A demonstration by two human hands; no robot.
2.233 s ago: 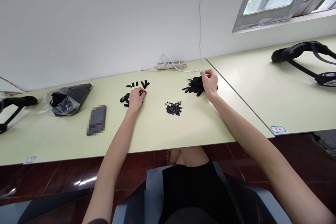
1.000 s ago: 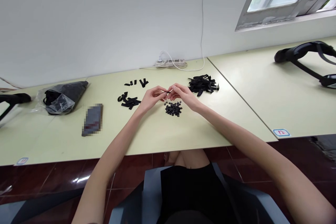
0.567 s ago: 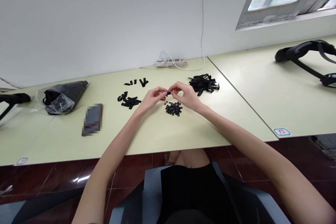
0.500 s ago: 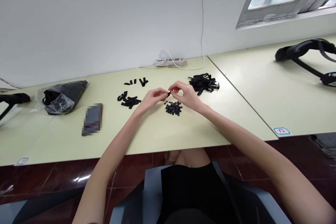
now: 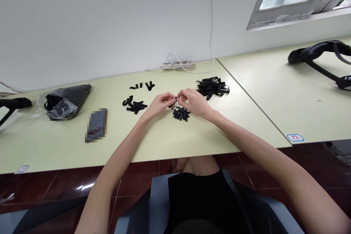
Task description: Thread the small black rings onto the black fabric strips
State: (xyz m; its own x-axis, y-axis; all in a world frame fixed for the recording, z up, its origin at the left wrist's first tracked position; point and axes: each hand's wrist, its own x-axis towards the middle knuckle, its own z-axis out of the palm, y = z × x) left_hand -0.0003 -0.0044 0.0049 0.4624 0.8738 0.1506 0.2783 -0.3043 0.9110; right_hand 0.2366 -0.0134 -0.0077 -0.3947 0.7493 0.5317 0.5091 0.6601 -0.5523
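Observation:
My left hand and my right hand meet at the fingertips above the table, both closed in a pinch. Between them is a short black fabric strip, mostly covered by the fingers; both hands grip it. Just below lies a heap of small black rings. Left of my left hand are several loose black strips, with a few more strips farther back. A larger pile of black strips rests behind my right hand, to the right.
A white power strip with a cable sits against the wall. Toward the left lie a blurred dark flat object and a plastic bag with black contents. A black headset-like device stands on the right-hand table.
The fingertips have come closer together, and the strip is more covered by them. My right hand has shifted slightly. The piles look the same.

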